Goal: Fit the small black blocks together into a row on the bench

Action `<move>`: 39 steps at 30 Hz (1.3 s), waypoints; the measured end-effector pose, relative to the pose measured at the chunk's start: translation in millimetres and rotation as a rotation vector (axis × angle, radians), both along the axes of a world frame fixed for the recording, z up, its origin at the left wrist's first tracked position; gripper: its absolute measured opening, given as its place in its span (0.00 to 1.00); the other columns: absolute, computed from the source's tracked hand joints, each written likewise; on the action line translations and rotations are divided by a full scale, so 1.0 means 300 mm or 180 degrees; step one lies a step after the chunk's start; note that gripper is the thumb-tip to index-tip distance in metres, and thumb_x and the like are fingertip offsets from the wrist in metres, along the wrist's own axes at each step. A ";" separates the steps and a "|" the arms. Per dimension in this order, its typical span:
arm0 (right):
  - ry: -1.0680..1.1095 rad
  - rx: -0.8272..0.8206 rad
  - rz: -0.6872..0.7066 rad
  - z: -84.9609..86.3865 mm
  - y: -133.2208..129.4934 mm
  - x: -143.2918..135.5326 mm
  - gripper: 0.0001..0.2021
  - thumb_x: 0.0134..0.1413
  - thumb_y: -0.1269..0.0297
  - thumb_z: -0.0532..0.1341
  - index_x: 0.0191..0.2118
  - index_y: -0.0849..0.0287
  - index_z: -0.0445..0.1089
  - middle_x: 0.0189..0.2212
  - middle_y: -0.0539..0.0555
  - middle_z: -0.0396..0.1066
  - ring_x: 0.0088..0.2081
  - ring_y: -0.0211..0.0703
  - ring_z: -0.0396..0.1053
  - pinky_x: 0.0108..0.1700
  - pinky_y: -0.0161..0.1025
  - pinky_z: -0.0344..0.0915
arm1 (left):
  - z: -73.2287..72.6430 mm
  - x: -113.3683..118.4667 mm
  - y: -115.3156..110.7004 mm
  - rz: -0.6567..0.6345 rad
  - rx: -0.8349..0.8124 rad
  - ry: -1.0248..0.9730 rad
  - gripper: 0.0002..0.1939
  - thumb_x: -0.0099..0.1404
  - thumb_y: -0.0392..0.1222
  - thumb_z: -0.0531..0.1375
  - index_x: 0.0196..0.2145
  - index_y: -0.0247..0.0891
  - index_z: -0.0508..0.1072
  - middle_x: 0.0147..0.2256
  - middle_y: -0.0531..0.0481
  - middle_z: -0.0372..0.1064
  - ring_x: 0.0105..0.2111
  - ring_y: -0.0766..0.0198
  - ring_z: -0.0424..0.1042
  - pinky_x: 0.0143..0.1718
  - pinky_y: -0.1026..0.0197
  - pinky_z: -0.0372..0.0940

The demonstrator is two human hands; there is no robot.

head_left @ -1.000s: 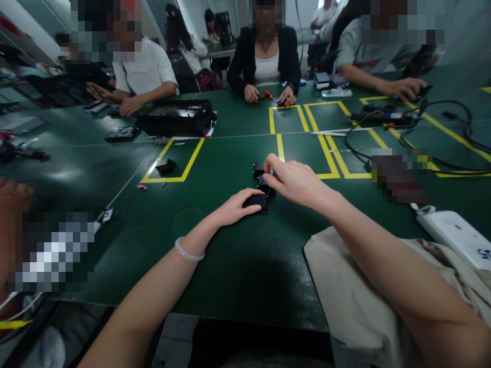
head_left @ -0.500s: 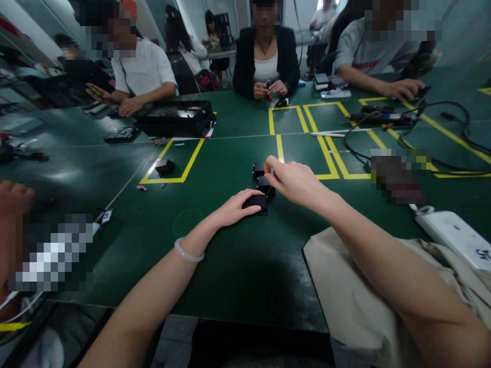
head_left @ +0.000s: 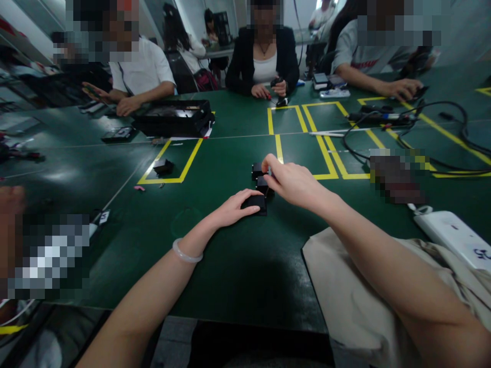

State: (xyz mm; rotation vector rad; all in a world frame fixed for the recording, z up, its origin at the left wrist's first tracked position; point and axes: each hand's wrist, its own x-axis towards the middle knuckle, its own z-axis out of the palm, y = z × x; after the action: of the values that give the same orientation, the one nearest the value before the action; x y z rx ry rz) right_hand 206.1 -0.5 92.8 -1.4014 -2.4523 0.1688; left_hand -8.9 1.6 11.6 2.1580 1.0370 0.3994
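Note:
My left hand [head_left: 238, 208] rests low on the green table, its thumb and fingers closed around the sides of a small flat black block [head_left: 258, 203]. Just above it, my right hand [head_left: 287, 176] pinches a thin screwdriver-like tool [head_left: 269, 171]. Its slim shaft points down at the far right corner of that block; whether the tip touches cannot be made out. Two more small black blocks, a nearer one [head_left: 262, 184] and a farther one [head_left: 258, 169], sit directly beyond, partly covered by my right fingers.
Left of my hands lies another black piece [head_left: 163, 166] inside yellow tape, near a pink scrap [head_left: 139, 188]. A black tray [head_left: 174, 118] stands farther back. Black cables [head_left: 456, 166], a white power strip [head_left: 456, 237] and beige cloth [head_left: 337, 276] occupy the right. Co-workers sit across.
Both my hands keep nearly the same pose at the block. The co-worker opposite has moved their hands apart, one raising a dark item. The view has shifted very slightly.

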 end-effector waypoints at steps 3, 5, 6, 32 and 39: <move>0.0073 -0.0065 0.0028 0.001 -0.001 -0.001 0.12 0.64 0.59 0.49 0.48 0.56 0.60 0.31 0.52 0.73 0.30 0.42 0.67 0.27 0.36 0.46 | -0.001 0.000 0.000 0.0010 0.0031 0.0011 0.25 0.67 0.56 0.53 0.57 0.43 0.62 0.51 0.46 0.65 0.50 0.55 0.65 0.52 0.54 0.60; 0.0047 -0.0094 0.0028 0.001 0.001 -0.002 0.12 0.64 0.56 0.49 0.45 0.55 0.62 0.30 0.51 0.73 0.30 0.42 0.67 0.27 0.36 0.45 | -0.002 0.000 0.001 0.0005 0.0031 -0.0001 0.25 0.67 0.56 0.53 0.57 0.43 0.62 0.51 0.46 0.65 0.50 0.55 0.65 0.52 0.54 0.60; 0.0014 -0.0091 0.0015 0.001 0.002 -0.002 0.12 0.64 0.56 0.49 0.44 0.55 0.63 0.30 0.51 0.73 0.30 0.42 0.67 0.27 0.36 0.45 | -0.002 0.000 0.001 0.0003 0.0025 -0.0009 0.25 0.68 0.56 0.53 0.57 0.43 0.62 0.50 0.46 0.65 0.50 0.55 0.65 0.52 0.54 0.60; -0.0103 0.0071 -0.0010 -0.006 0.000 0.001 0.11 0.64 0.58 0.48 0.44 0.56 0.63 0.30 0.52 0.73 0.30 0.43 0.68 0.26 0.36 0.44 | -0.002 0.002 -0.003 0.0038 -0.0025 -0.0061 0.25 0.67 0.56 0.54 0.57 0.43 0.63 0.51 0.46 0.65 0.51 0.54 0.65 0.53 0.54 0.60; -0.0014 -0.0036 0.0009 0.002 -0.003 -0.001 0.12 0.64 0.58 0.48 0.47 0.56 0.60 0.32 0.52 0.74 0.31 0.42 0.69 0.27 0.36 0.46 | 0.001 0.003 -0.003 0.0028 -0.0038 -0.0057 0.25 0.67 0.56 0.54 0.57 0.43 0.63 0.51 0.46 0.65 0.50 0.55 0.66 0.53 0.53 0.60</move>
State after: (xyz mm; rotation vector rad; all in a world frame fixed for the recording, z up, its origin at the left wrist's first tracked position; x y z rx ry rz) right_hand 205.8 -1.5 93.5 -1.4045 -2.4610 0.1808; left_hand -8.0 0.9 11.9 2.1361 1.0367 0.4149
